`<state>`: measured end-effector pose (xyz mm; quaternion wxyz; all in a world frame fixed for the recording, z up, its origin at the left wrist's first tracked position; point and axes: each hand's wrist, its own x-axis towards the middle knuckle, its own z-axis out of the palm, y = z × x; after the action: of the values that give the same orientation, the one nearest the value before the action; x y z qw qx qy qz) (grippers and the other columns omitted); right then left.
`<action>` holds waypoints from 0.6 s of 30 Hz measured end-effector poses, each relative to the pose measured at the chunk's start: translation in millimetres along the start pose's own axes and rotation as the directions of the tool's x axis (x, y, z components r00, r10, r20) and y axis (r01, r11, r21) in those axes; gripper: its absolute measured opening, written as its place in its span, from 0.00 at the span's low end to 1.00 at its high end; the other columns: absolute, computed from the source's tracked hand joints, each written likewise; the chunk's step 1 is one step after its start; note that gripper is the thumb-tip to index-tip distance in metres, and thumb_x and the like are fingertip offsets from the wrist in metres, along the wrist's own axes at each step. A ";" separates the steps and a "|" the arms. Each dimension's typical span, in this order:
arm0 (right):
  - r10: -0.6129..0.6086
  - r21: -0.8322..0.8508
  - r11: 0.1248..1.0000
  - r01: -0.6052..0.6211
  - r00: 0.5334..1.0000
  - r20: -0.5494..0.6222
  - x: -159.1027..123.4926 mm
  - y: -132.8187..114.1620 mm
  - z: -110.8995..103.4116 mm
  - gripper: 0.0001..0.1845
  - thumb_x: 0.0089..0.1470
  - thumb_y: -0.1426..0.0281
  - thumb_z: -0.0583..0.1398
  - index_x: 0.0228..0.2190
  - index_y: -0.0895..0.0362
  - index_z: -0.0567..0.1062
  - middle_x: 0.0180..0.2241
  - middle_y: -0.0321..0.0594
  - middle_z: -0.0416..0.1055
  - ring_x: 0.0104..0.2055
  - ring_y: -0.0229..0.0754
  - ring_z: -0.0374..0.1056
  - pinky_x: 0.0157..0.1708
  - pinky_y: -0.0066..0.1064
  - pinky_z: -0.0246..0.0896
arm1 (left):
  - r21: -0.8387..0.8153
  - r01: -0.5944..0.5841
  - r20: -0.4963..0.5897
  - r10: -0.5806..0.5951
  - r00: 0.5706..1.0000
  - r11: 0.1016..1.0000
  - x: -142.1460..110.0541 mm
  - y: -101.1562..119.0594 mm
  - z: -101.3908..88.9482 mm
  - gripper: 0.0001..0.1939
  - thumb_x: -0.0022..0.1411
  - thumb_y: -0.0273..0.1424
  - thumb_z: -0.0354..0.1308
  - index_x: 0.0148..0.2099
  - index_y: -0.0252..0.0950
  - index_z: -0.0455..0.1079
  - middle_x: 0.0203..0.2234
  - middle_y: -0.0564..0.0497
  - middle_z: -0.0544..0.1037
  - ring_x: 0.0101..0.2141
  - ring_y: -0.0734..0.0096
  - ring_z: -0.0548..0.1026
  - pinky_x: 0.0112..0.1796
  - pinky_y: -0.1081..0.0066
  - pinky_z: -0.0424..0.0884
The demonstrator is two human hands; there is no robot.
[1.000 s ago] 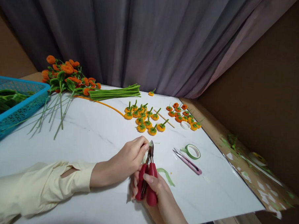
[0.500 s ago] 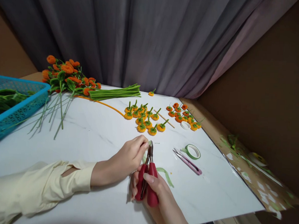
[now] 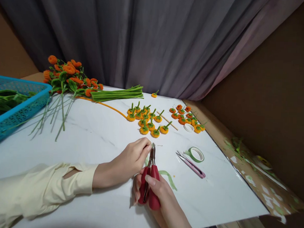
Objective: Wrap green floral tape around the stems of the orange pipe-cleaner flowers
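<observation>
My right hand [image 3: 161, 191] is wrapped round the red handles of a pair of cutting pliers [image 3: 154, 183], their dark metal jaws pointing away from me. Just left of the jaws, my left hand [image 3: 132, 157] is closed, thumb and fingertips pinched together. A bit of pale green shows at its fingertips, beside the plier tips; what it is I cannot make out. Pale green tape strips [image 3: 169, 179] lie on the table under and beside the hands. Beyond them stands a group of yellow pipe-cleaner flower heads [image 3: 144, 122] with short green stems pointing up.
Purple thread snips [image 3: 191, 166] and a green tape roll [image 3: 196, 154] lie to the right. Behind are orange flower heads [image 3: 181, 114] and a white ring [image 3: 188, 127]. Green stems [image 3: 119, 94], orange flowers [image 3: 69, 68] and a blue basket [image 3: 21, 116] occupy the left. Scraps litter the cardboard [image 3: 255, 179].
The plier handles look slightly closer together than before. Both hands otherwise keep nearly the same place, and the things on the table have not moved.
</observation>
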<state>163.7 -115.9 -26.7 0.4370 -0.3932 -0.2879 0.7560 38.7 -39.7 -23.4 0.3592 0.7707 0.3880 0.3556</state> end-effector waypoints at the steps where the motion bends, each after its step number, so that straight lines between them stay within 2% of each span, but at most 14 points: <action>1: -0.002 -0.003 1.000 0.002 1.000 0.003 -0.1 -0.2 0.0 0.16 0.51 0.60 0.63 0.32 0.59 0.67 0.28 0.37 0.63 0.27 0.35 0.61 0.30 0.28 0.59 | 0.001 -0.006 0.004 0.006 1.000 1.000 -0.2 -0.5 0.1 0.11 0.67 0.28 0.40 0.32 0.37 0.56 0.25 0.55 0.64 0.25 0.73 0.63 0.30 0.72 0.61; 12: -0.028 -0.074 0.997 0.031 0.999 0.038 -1.6 -0.4 0.3 0.16 0.56 0.57 0.59 0.32 0.59 0.66 0.26 0.37 0.65 0.28 0.36 0.62 0.34 0.29 0.57 | -0.007 -0.033 0.018 0.033 0.999 0.999 -0.7 1.4 0.4 0.10 0.67 0.26 0.40 0.32 0.38 0.56 0.25 0.55 0.63 0.25 0.73 0.63 0.29 0.72 0.61; 18: -0.030 -0.093 0.995 0.035 0.998 0.049 2.4 5.6 -4.9 0.17 0.56 0.56 0.59 0.31 0.59 0.66 0.24 0.36 0.65 0.27 0.35 0.61 0.31 0.28 0.56 | -0.001 -0.015 0.013 0.015 1.000 1.000 -1.3 -1.1 1.0 0.10 0.67 0.27 0.40 0.32 0.37 0.56 0.25 0.55 0.63 0.26 0.73 0.63 0.30 0.72 0.61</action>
<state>164.6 -115.9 -34.4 0.4234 -0.3906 -0.3397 0.7435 38.5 -40.6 -25.2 0.3597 0.7757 0.3796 0.3533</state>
